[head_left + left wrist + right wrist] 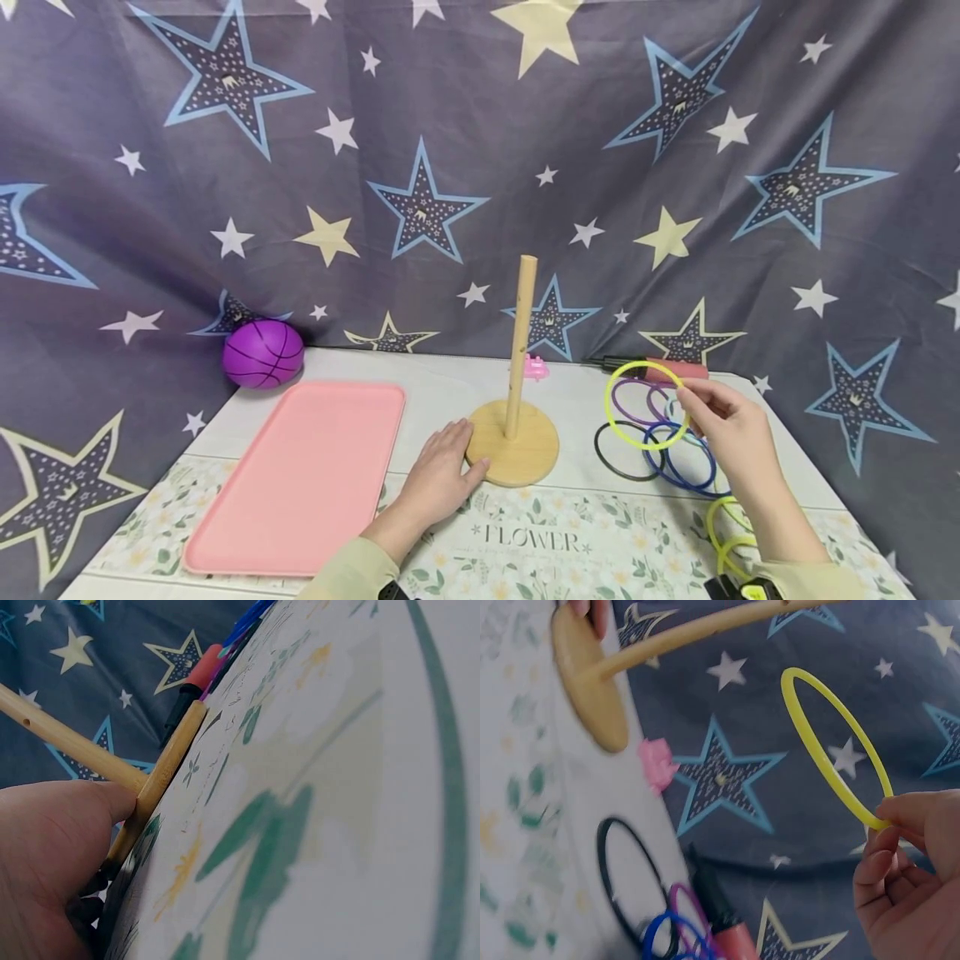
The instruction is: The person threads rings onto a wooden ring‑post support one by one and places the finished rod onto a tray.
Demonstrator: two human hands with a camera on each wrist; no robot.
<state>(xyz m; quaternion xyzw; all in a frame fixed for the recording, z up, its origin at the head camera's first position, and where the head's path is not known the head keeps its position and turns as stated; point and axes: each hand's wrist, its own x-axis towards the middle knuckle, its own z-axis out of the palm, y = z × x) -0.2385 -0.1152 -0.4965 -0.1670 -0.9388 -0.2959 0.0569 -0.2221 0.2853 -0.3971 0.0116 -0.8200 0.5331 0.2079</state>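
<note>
Pinched between the thumb and fingertips of my right hand (731, 429) is a yellow ring (609, 404), raised upright above several other rings. In the right wrist view, the yellow ring (815, 750) stands out against the dark cloth, held at its lower end. A wooden stand has a round base (532, 462) and a tall peg (521, 342) with no ring on it. My left hand (441, 475) rests beside this base, fingers extended, its fingertips and thumb touching the left rim. In the left wrist view, the thumb (112, 801) lies against the base's edge.
Black (611, 467), blue (678, 483) and purple rings (622, 408) overlap at the right, with yellow-green rings (716, 533) nearer. A black-and-red pump-like object (675, 371) and a pink toy (536, 367) lie behind. Leftward are a pink tray (307, 475) and a purple ball (263, 354).
</note>
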